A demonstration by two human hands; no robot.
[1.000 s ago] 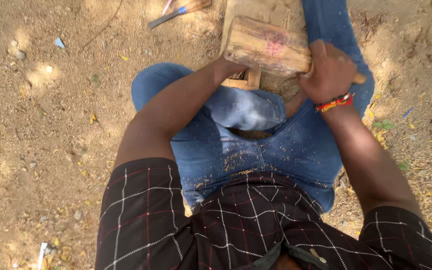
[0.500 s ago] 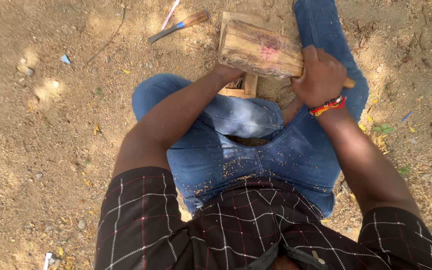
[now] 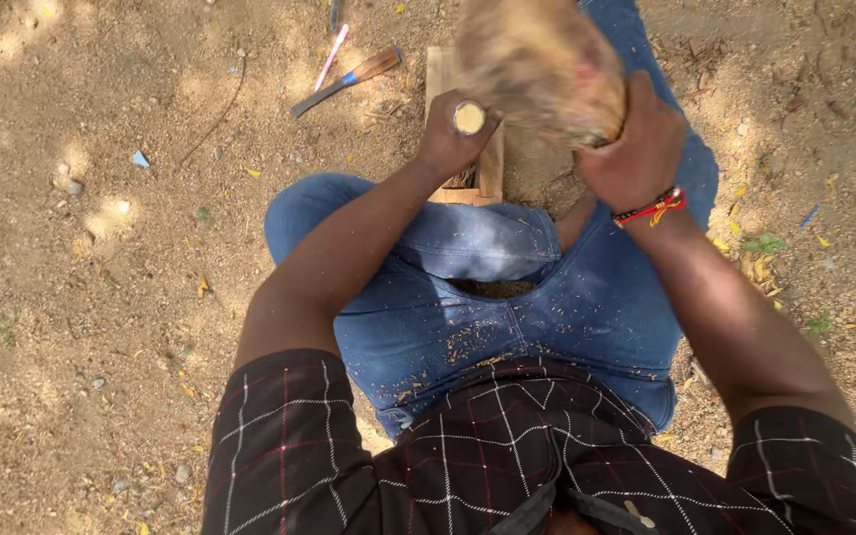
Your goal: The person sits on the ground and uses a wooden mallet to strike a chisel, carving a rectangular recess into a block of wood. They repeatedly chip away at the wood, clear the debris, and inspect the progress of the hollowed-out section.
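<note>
Wood block (image 3: 537, 69) has lifted, blurred; bare dirt (image 3: 101, 248) lies left.

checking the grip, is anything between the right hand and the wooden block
Nothing visible: the right hand lies straight on the blurred wooden block, fingers wrapped over its near edge. The left hand grips a round-ended wooden handle beside it.

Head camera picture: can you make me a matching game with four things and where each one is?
Things:
1. wood block
2. chisel
3. bracelet
4. sawdust

Places:
A. on the right wrist
B. sprinkled on the jeans
C. lying on the dirt, upper left
D. held up in the right hand

Pairs: 1-D, 2-C, 3-A, 4-B
</note>
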